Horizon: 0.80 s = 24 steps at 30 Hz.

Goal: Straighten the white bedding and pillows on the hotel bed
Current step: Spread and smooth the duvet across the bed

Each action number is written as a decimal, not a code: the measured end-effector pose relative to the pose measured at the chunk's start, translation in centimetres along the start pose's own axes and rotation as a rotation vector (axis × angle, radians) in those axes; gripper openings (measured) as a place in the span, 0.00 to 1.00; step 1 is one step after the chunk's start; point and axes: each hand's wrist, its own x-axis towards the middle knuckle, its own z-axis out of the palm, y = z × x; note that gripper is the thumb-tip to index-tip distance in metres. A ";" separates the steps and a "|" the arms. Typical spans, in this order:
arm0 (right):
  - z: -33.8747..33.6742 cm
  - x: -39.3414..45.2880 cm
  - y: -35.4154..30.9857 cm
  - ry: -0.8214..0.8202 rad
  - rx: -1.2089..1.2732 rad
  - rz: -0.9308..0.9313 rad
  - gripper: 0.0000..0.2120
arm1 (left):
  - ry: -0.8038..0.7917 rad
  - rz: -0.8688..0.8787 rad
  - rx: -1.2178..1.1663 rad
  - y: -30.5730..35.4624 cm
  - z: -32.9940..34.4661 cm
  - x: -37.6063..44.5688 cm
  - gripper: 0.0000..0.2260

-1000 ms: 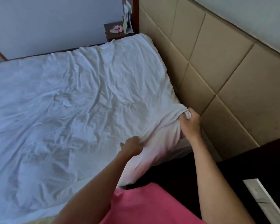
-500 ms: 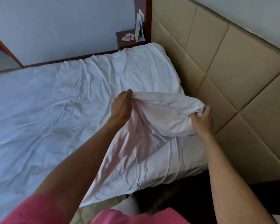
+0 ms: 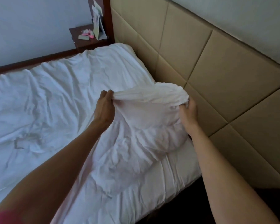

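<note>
White duvet [image 3: 58, 110] covers the bed, badly creased, its near corner lifted beside the headboard [image 3: 217, 70]. The left hand [image 3: 104, 109] pinches a bunched fold of the raised edge; the right hand [image 3: 188, 111] clutches the corner close to the headboard. To do this well, I would keep both grips firm, pull the hands apart until the edge is taut, then lay it square along the headboard. The lifted part sags in soft folds; the sheet [image 3: 176, 172] shows beneath. No pillows are visible.
</note>
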 end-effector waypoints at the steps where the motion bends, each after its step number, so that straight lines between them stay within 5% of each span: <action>1: 0.9 0.7 0.1 0.014 -0.001 -0.006 0.12 | 0.006 0.006 0.001 -0.7 0.4 0.8 0.09; 9: 6.4 9.6 -0.2 0.213 -0.063 -0.075 0.12 | 0.076 0.040 0.022 -3.5 2.6 11.3 0.10; 17: 12.7 19.8 5.2 0.047 -0.265 -0.080 0.12 | -0.077 -0.200 0.035 -10.5 8.8 15.0 0.13; 24: 17.8 27.8 13.9 -0.100 -0.360 -0.095 0.09 | 0.009 -0.225 0.015 -15.3 15.1 16.8 0.14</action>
